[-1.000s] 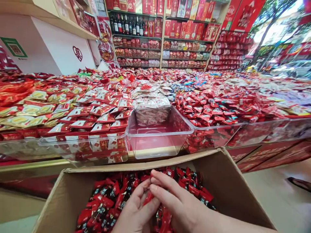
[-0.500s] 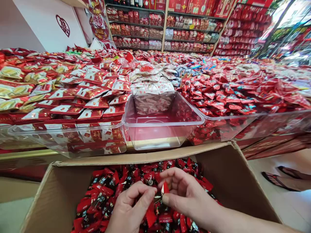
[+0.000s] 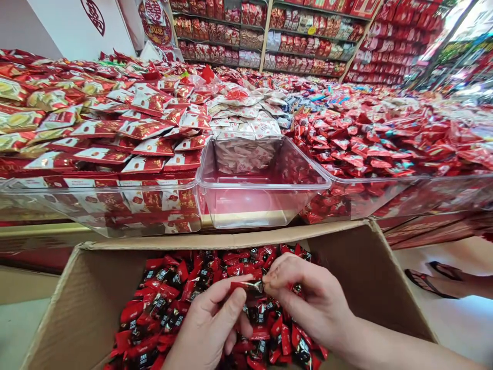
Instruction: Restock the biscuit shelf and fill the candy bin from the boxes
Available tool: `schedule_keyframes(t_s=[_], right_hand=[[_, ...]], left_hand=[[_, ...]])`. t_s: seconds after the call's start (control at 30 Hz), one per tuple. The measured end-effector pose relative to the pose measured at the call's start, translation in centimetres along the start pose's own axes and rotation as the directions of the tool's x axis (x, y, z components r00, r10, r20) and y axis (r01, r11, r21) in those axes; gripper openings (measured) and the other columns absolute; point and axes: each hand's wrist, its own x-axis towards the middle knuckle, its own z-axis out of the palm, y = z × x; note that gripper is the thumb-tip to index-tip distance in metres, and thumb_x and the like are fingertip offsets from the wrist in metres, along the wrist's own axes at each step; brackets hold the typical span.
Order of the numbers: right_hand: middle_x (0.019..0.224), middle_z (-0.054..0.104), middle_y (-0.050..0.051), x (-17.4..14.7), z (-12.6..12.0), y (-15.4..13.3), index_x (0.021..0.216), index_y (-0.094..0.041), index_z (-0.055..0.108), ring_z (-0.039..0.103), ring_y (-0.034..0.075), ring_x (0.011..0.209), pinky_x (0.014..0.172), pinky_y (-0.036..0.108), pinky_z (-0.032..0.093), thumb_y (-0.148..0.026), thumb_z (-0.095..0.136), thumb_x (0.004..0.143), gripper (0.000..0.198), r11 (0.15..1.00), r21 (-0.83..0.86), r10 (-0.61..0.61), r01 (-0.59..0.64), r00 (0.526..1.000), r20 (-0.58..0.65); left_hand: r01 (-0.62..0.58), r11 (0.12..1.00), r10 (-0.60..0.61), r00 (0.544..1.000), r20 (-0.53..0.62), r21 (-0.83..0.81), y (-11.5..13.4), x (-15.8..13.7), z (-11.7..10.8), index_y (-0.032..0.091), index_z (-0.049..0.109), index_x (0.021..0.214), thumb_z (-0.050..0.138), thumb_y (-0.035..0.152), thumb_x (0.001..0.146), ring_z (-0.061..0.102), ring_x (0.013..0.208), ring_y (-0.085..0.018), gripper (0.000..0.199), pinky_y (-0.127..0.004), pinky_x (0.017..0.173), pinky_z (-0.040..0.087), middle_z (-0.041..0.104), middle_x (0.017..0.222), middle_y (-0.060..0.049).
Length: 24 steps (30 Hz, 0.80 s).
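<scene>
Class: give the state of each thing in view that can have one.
Left hand, pinching the held packet.
Right hand, pinching its other end.
Held packet, opened or sealed, cannot tell.
Cardboard box, open, holding red-and-black packets.
Middle plastic bin, open-topped, upright.
Left plastic bin, heaped with red-and-white packets.

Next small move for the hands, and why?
Probably a gentle outward pull with the right hand while the left hand holds firm: the red-and-black packet is pinched at opposite ends, one per hand, above similar packets in the cardboard box. Whether it's already torn, I can't tell.
</scene>
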Motion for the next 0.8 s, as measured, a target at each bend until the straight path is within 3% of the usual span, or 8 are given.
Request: schedule_keyframes(t_s=[0.1,0.17,0.23,0.33,0.47,0.53,0.63,0.8], right_hand=[[0.08,0.069,0.004,-0.1,-0.7,-0.3,0.096,-0.025,0.058,0.064,0.016,0.076,0.071,0.033,0.051,-0.005,0.051,0.079,0.027,0.903,-0.194,-0.354,0.383,0.92,0.169],[0.084,0.069,0.003,-0.3,-0.9,-0.4,0.102,-0.026,0.056,0.064,0.015,0.077,0.075,0.034,0.05,-0.004,0.051,0.079,0.032,0.872,-0.208,-0.404,0.442,0.892,0.203],[0.091,0.067,0.004,-0.4,-0.8,-0.3,0.1,-0.025,0.056,0.062,0.016,0.084,0.082,0.035,0.047,-0.005,0.053,0.078,0.031,0.911,-0.195,-0.337,0.364,0.928,0.159],[0.105,0.06,0.007,-0.6,0.0,-0.1,0.104,-0.024,0.053,0.057,0.018,0.095,0.082,0.034,0.047,-0.016,0.059,0.077,0.029,0.999,-0.032,-0.022,0.024,0.998,0.055],[0.079,0.058,0.001,-0.3,1.0,0.2,0.096,-0.02,0.052,0.057,0.011,0.071,0.063,0.023,0.049,-0.031,0.063,0.076,0.025,0.843,0.33,0.418,-0.424,0.904,0.094],[0.07,0.056,-0.002,0.0,1.1,0.2,0.087,-0.018,0.052,0.055,0.008,0.063,0.059,0.021,0.047,-0.034,0.067,0.071,0.027,0.768,0.402,0.494,-0.499,0.861,0.125],[0.061,0.056,-0.003,0.4,0.9,0.3,0.08,-0.016,0.05,0.054,0.007,0.053,0.053,0.021,0.045,-0.038,0.069,0.068,0.031,0.708,0.444,0.533,-0.549,0.828,0.173],[0.063,0.056,-0.002,0.1,0.3,-0.1,0.08,-0.016,0.053,0.053,0.007,0.056,0.053,0.019,0.045,-0.032,0.063,0.076,0.019,0.847,0.269,0.447,-0.458,0.888,0.104]], left_hand=[[0.054,0.995,-0.048,0.996,0.07,-0.086,0.6,-0.5,0.0,0.017,0.057,0.111,0.06,0.057,0.066,0.039,0.035,-0.004,0.061,-0.015,0.036,0.025,0.062,0.047,-0.002],[0.024,0.992,-0.023,1.0,0.009,-0.124,1.1,-0.9,0.2,0.019,0.059,0.106,0.069,0.047,0.062,0.049,0.043,-0.008,0.053,-0.014,0.038,0.031,0.065,0.052,-0.002],[-0.057,0.988,0.041,0.993,-0.108,-0.143,1.4,-1.2,0.6,0.022,0.063,0.099,0.075,0.034,0.057,0.058,0.054,-0.011,0.045,-0.015,0.043,0.039,0.069,0.063,0.0],[-0.166,0.978,0.134,0.964,-0.23,-0.126,1.6,-1.3,1.2,0.026,0.067,0.089,0.074,0.021,0.055,0.064,0.07,-0.012,0.036,-0.016,0.061,0.048,0.072,0.076,0.003],[-0.222,0.964,0.186,0.957,-0.224,-0.15,1.3,-1.1,1.4,0.029,0.062,0.102,0.073,0.019,0.056,0.064,0.077,-0.011,0.048,-0.014,0.068,0.048,0.071,0.087,0.004],[-0.18,0.97,0.148,0.97,-0.195,-0.161,1.3,-1.0,1.2,0.027,0.057,0.108,0.074,0.023,0.058,0.062,0.064,-0.009,0.053,-0.014,0.054,0.046,0.071,0.077,0.004],[-0.108,0.987,0.09,0.986,-0.143,-0.123,1.5,-0.7,0.7,0.018,0.06,0.094,0.071,0.028,0.062,0.054,0.048,-0.007,0.035,-0.012,0.043,0.039,0.065,0.055,0.003],[-0.114,0.987,0.101,0.988,-0.118,-0.111,1.5,-0.6,0.2,0.016,0.061,0.082,0.069,0.032,0.064,0.046,0.038,-0.004,0.026,-0.013,0.04,0.036,0.065,0.054,0.001]])
